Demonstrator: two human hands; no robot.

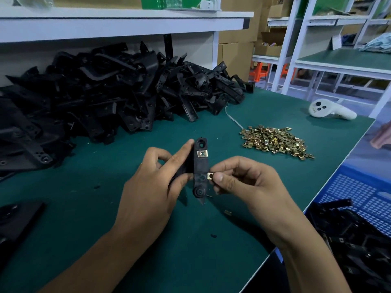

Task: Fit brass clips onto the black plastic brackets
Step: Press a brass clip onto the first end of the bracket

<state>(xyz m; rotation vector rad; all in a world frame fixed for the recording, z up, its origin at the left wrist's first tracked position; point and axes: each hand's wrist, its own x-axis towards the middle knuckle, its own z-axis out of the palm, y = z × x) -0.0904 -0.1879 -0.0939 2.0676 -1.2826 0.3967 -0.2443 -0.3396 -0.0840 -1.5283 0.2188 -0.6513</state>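
Head cam: the left hand (148,187) grips a black bracket (200,168) above the green table (84,208), fingers curled round its left side w/ one fingertip up near the top end. The bracket stands almost upright, round hole at the top, round knob at the bottom. One brass clip (202,153) already sits on its upper part.

The right hand (243,185) pinches a second brass clip (210,176) btw thumb and finger, pressed right against the bracket's right edge, lower down. Can't tell if it is on yet.

A loose clip (227,212) lies on the table just below the hands. The pile of brass clips (275,141) sits to the right, well apart from the hands. A big heap of black brackets (105,92) fills the back left, under a white shelf (118,24). A white cord (232,119) runs from the heap to the clip pile. A white controller (330,109) lies far right near the table edge.

A blue crate (364,191) sits at the right, off the table, w/ more black parts (359,240) in it. A flat black plate (17,220) lies at the left edge.
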